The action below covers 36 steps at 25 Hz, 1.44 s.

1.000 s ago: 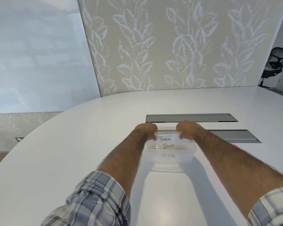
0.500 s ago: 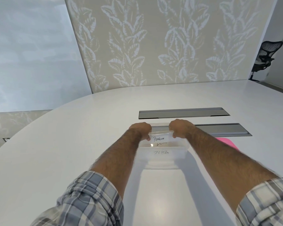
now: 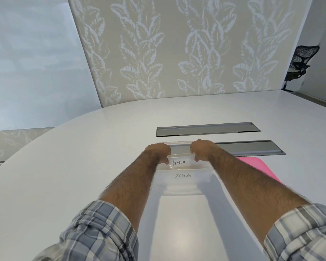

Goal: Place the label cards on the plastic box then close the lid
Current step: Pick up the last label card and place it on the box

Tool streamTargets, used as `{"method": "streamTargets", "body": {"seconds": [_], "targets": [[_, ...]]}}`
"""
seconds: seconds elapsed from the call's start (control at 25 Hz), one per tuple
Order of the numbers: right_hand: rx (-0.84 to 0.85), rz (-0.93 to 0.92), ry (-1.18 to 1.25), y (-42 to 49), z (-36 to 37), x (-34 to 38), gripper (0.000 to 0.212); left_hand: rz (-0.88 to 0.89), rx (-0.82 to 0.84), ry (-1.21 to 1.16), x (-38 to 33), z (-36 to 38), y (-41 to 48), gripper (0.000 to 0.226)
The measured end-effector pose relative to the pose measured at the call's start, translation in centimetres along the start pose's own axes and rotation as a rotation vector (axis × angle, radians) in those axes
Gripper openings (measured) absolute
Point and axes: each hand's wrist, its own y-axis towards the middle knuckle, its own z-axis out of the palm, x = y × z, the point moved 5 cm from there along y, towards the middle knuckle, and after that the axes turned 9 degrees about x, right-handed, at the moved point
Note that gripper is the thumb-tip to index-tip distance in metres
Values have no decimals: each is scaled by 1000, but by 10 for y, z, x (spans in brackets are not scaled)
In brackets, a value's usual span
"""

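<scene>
A clear plastic box (image 3: 183, 187) stands on the white table (image 3: 83, 166) straight ahead of me. Inside it lie white label cards: one reads PENGUIN (image 3: 179, 162), and another reading ZEBRA (image 3: 183, 175) shows through the near wall. My left hand (image 3: 158, 151) grips the box's far left rim, fingers curled over the edge. My right hand (image 3: 202, 149) grips the far right rim the same way. A flat pink piece (image 3: 260, 168), possibly the lid, lies on the table to the right, partly hidden behind my right forearm.
Two grey recessed hatches sit in the table beyond the box, the far one (image 3: 207, 129) and the near one (image 3: 248, 149). A leaf-patterned wall panel stands behind the table. A black office chair (image 3: 299, 65) is at the far right.
Both hands stay on the box's far rim. The view has shifted, so the pink piece now shows at the right. The BEAR card is no longer visible between PENGUIN and ZEBRA.
</scene>
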Motion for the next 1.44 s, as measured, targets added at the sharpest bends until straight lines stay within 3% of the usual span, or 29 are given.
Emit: {"method": "streamTargets", "body": {"seconds": [0.32,0.52,0.68,0.96,1.12,1.44], "targets": [[10,-3,-54,6,8,3,33,5,-25,35,0,7,5,35],[-54,1,2,-1,6,6,29,4,-69,-38,0,11,1,47],[-112,4,82,-11,-3,9,31,6,-190,-72,-5,2,-14,44],[-208,-44,192,-43,-26,14,59,70,-450,6,-11,-29,-52,47],[-220,-46,162,-63,-33,26,83,32,-426,8,-4,-30,-82,60],[-267,48,139,-124,-48,49,83,33,-389,-3,3,-40,-130,72]]}}
